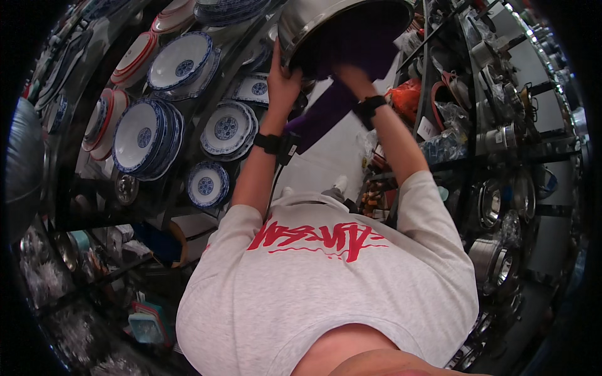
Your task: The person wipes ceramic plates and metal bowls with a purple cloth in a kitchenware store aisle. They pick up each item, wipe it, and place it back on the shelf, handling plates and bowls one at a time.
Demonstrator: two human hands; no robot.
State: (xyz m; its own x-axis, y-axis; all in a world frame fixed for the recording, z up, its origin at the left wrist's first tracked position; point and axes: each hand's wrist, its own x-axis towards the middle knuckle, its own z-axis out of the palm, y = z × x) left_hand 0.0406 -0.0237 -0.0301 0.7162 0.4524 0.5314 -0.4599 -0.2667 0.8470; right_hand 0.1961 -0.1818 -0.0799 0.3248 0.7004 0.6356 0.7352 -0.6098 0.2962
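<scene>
A large shiny metal bowl (301, 23) is tilted at the top of the view, its dark inner side partly facing me. My left hand (284, 82) grips its lower left rim, thumb and fingers on either side of the edge. A purple cloth (324, 115) hangs down from the bowl's opening, and more of it lies against the inside. My right hand (352, 77) is on the cloth at the bowl's mouth, blurred, its fingers hidden in the dark folds. Both wrists wear black bands; a cable runs from the left one.
Blue-and-white plates (136, 136) stand in stacks on the dark shelving at left, beside red-rimmed dishes (134, 58). Metal pans and pots (494, 263) fill the racks at right, near a red plastic bag (407, 96). A pale floor (310, 174) shows between the shelves.
</scene>
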